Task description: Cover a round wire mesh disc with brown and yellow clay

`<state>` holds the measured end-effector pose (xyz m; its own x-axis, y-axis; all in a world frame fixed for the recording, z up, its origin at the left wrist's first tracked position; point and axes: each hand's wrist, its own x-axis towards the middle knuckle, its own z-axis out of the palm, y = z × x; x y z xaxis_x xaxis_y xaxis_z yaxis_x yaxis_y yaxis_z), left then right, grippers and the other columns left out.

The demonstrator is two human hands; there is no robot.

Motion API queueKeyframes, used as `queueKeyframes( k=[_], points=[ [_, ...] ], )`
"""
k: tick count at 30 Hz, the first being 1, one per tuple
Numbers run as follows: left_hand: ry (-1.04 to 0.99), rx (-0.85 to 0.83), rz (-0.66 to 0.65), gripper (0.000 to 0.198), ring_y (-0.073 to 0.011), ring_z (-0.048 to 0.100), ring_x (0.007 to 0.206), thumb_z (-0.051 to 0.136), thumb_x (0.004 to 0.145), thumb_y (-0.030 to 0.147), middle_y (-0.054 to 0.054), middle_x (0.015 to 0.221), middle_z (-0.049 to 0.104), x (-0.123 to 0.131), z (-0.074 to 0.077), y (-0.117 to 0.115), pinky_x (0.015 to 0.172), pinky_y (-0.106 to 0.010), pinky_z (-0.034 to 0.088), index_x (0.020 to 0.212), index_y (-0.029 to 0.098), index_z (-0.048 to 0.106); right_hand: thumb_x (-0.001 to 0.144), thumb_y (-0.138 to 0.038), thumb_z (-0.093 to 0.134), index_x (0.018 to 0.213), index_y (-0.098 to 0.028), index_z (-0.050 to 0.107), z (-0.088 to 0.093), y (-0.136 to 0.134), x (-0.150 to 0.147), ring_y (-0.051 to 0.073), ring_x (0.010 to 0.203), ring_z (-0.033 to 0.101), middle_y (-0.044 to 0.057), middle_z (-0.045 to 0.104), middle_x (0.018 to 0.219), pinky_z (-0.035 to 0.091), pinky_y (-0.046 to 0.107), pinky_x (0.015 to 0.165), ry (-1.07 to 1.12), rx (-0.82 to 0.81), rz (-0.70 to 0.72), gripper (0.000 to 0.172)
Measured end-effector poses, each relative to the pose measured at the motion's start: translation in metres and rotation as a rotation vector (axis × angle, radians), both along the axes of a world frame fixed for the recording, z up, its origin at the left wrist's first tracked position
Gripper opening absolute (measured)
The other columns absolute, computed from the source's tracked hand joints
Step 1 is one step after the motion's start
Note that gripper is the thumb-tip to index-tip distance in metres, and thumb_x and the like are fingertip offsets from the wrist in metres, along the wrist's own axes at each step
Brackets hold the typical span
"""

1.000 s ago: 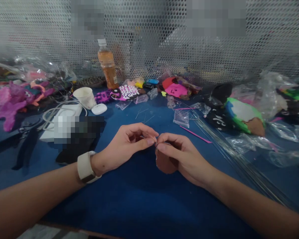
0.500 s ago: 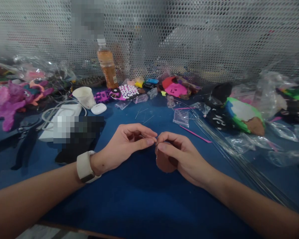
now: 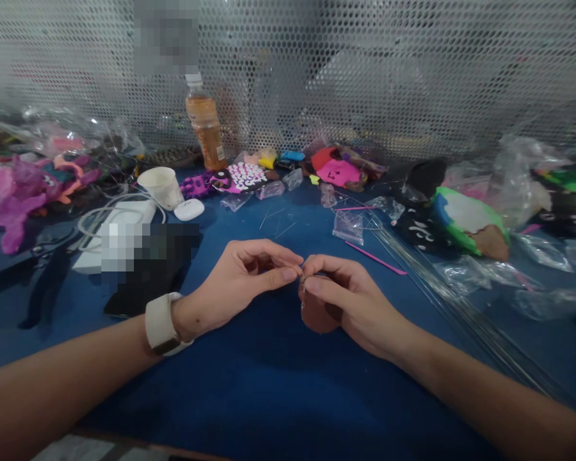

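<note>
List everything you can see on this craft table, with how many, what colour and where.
brown felt piece: one, brown, centre, held
drink bottle: one, orange liquid, back, left of centre
paper cup: one, white, back left
plush toys: several, purple and pink, far left
felt face: one, pink, back centre
stuffed figure: one, green-white-blue-brown, right
strip: one, pink, right of centre
plastic bags: many, clear, back and right
wires: bundle, silvery, right
table cover: one, blue, underneath
perforated screen: one, grey, behind
watch: one, white, left wrist
left hand: one, fingertips pinched, touching the other's
right hand: one, holding the brown felt piece
</note>
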<state>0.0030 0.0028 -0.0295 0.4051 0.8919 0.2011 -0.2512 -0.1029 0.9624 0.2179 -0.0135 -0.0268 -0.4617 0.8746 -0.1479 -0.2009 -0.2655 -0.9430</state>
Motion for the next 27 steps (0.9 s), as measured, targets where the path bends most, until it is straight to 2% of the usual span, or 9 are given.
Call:
queueKeyframes(
  k=[27],
  points=[
    [-0.064,-0.037,-0.041,0.014,-0.0094,0.074,0.088,0.083,0.091,0.014,-0.001,0.096,0.081,-0.0008,-0.0003,0.0002,0.081,-0.017,0.06,0.101,0.024,0.084,0.09,-0.038,0.081,0.086,-0.02,0.07,0.0037,-0.0003,-0.0025,0.011,0.063,0.06,0.0,0.067,0.074,0.047,0.024,0.058,-0.052,-0.006,-0.005,0.021]
  ],
)
